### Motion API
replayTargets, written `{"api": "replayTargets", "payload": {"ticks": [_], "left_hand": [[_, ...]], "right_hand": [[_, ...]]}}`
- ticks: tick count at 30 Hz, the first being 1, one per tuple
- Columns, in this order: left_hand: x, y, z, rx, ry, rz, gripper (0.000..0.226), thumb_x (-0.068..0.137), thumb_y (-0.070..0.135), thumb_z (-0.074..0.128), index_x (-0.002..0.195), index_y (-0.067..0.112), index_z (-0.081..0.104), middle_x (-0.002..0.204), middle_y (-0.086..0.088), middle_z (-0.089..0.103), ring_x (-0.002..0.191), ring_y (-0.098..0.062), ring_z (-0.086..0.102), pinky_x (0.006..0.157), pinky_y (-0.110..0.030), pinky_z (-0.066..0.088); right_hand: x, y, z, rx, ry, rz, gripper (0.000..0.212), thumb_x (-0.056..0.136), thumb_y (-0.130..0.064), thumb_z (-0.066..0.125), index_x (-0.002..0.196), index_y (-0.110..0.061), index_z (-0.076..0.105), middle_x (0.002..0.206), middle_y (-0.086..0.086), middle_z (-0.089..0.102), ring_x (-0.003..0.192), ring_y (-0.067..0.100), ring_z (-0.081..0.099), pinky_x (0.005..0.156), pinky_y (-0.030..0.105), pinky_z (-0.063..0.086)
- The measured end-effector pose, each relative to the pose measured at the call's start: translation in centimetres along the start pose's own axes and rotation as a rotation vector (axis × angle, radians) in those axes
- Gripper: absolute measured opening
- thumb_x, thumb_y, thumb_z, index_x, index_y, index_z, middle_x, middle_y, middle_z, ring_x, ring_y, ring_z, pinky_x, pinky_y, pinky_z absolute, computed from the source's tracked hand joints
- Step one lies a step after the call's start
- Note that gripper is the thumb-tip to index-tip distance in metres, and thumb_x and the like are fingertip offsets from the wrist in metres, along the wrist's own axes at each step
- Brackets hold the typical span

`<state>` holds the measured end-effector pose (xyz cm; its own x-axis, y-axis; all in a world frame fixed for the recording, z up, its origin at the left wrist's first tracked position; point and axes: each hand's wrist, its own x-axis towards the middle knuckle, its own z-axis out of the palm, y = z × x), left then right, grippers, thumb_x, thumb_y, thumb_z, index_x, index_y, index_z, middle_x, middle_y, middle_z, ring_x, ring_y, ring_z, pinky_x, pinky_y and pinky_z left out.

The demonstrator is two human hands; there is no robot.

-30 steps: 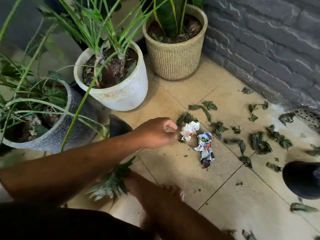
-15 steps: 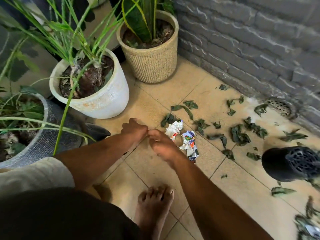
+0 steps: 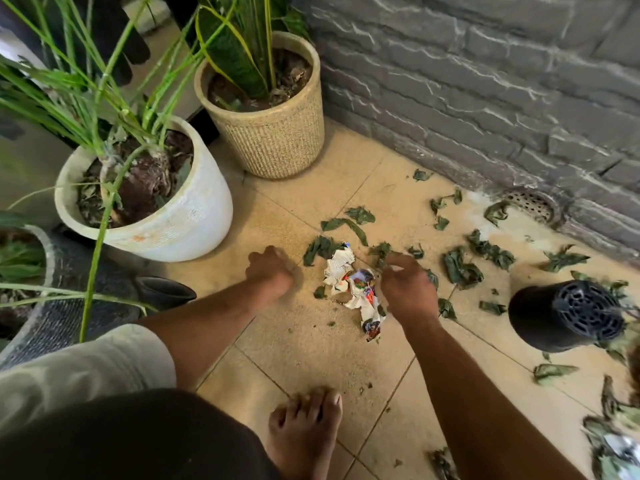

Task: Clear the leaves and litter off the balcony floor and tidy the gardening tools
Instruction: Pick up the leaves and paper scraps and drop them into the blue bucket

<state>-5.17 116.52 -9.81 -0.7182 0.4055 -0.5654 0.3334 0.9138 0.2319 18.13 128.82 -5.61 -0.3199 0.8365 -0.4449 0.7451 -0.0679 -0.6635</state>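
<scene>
Hands (image 3: 270,271) (image 3: 407,289) flank crumpled paper (image 3: 349,282) w/ fingers curled, grip unclear.

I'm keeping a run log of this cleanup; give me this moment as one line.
stage: gathering litter | left hand: fist on tile | right hand: fingers curled at leaves | crumpled paper: between hands, on floor

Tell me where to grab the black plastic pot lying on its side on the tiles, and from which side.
Probably best by its rim. The black plastic pot lies tipped over, slotted base facing right, so the open mouth likely faces left, though the mouth is hidden. The right hand is nearest; reach in from the left and pinch the wall at the mouth, or clasp the tapered body from above.
</scene>
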Motion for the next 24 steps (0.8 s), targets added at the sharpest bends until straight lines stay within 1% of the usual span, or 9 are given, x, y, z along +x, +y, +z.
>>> {"api": "replayTargets", "payload": {"ticks": [3,6,9,11,14,17,20,22,24], "left_hand": [[-2.4,2.4,-0.2,-0.046,-0.012,0.102,0.055,0.089,0.01,0.08,0.134,0.026,0.054,0.131,-0.009,0.045,0.108,-0.022,0.056,0.067,-0.021,0.048],[-2.4,4.0,-0.1,-0.007,-0.02,0.098,0.053,0.089,0.017,0.082,0.133,0.024,0.055,0.13,-0.009,0.046,0.115,-0.025,0.052,0.085,-0.031,0.054],[-2.1,4.5,0.4,-0.005,-0.007,0.132,0.049,0.09,0.021,0.079,0.133,0.019,0.054,0.128,-0.01,0.049,0.11,-0.024,0.057,0.076,-0.03,0.054],[-1.8,4.9,0.5,0.037,-0.059,0.148,0.053,0.087,0.024,0.081,0.132,0.016,0.055,0.127,-0.01,0.056,0.109,-0.026,0.062,0.08,-0.035,0.058],[-2.3,6.2,1.0,0.113,-0.179,0.251,0.057,0.078,0.02,0.091,0.127,0.016,0.062,0.121,-0.003,0.071,0.104,-0.022,0.07,0.081,-0.032,0.059],[-3.2,8.1,1.5,-0.046,-0.495,0.297,0.047,0.083,0.006,0.087,0.123,0.017,0.067,0.111,-0.005,0.077,0.087,-0.016,0.072,0.074,-0.032,0.061],[-2.8,10.2,-1.2,-0.183,-0.794,0.246,0.059,0.084,-0.006,0.083,0.136,0.007,0.058,0.115,-0.015,0.072,0.088,-0.024,0.076,0.083,-0.035,0.063],[-0.9,11.7,-3.7,-0.2,-0.843,0.26,0.051,0.084,0.002,0.086,0.131,0.008,0.064,0.112,-0.013,0.071,0.085,-0.022,0.077,0.077,-0.033,0.064],[1.1,13.0,-5.5,-0.171,-0.691,0.277,0.03,0.088,0.021,0.086,0.114,0.011,0.073,0.096,-0.009,0.072,0.069,-0.017,0.068,0.061,-0.03,0.058]], "right_hand": [[0.3,2.8,-1.2,-0.056,0.055,0.124,0.029,0.092,-0.048,0.051,0.121,-0.042,0.054,0.112,0.002,0.068,0.076,0.028,0.074,0.072,0.047,0.065],[0.1,4.7,-1.9,-0.08,0.038,0.195,0.041,0.096,-0.048,0.053,0.136,-0.037,0.049,0.122,0.005,0.06,0.063,0.024,0.074,0.065,0.046,0.066],[0.0,5.8,-2.2,-0.092,0.013,0.23,0.046,0.098,-0.043,0.054,0.142,-0.032,0.046,0.128,0.007,0.059,0.076,0.027,0.073,0.073,0.048,0.065],[-0.2,6.1,-2.5,-0.109,-0.004,0.204,0.045,0.099,-0.042,0.053,0.142,-0.031,0.047,0.128,0.008,0.062,0.087,0.028,0.071,0.078,0.045,0.063],[0.3,7.2,-3.6,-0.127,0.041,0.159,0.035,0.099,-0.041,0.053,0.133,-0.032,0.055,0.117,0.004,0.065,0.087,0.026,0.069,0.077,0.042,0.062],[0.9,7.6,-5.3,-0.199,0.19,0.11,0.026,0.1,-0.039,0.052,0.123,-0.032,0.062,0.115,0.005,0.065,0.093,0.026,0.066,0.082,0.044,0.06],[2.0,7.1,-7.3,-0.188,0.301,-0.021,0.021,0.102,-0.036,0.053,0.121,-0.033,0.061,0.122,0.005,0.058,0.104,0.029,0.061,0.087,0.044,0.057],[3.4,6.7,-8.5,-0.211,0.292,-0.079,0.027,0.102,-0.039,0.054,0.129,-0.034,0.059,0.13,0.005,0.054,0.117,0.032,0.056,0.097,0.048,0.054],[5.3,6.4,-9.3,-0.27,0.219,-0.051,0.038,0.101,-0.046,0.052,0.138,-0.038,0.052,0.138,0.008,0.049,0.125,0.035,0.053,0.105,0.053,0.05]]}}
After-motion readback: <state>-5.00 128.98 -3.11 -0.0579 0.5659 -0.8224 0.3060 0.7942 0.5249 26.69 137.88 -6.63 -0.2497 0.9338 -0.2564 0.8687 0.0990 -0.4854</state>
